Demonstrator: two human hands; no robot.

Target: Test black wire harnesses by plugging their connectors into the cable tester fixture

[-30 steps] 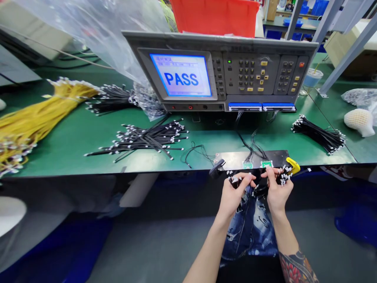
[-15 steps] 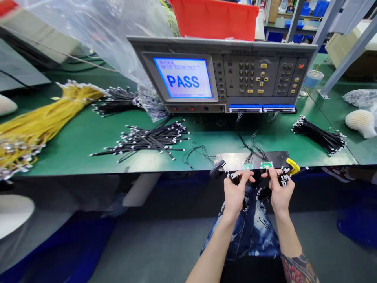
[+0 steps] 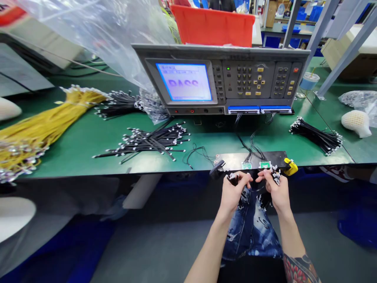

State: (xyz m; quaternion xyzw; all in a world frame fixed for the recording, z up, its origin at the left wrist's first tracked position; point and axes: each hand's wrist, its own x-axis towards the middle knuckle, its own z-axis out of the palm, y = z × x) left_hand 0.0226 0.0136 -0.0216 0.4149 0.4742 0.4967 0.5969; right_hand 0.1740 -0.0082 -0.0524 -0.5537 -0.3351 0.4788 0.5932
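Left hand (image 3: 232,194) and right hand (image 3: 279,192) each keep a closed grip on black cables (image 3: 276,175), near green boards (image 3: 246,166) at the worktop's (image 3: 73,159) front edge.

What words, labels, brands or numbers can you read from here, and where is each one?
"PASS": large on the screen, letters only partly formed.
Small lines above it: too blurred to read.
Keypad labels: too small.
Mark on the instrument's top frame: too blurred.
Dark squiggle on the jeans: not legible.
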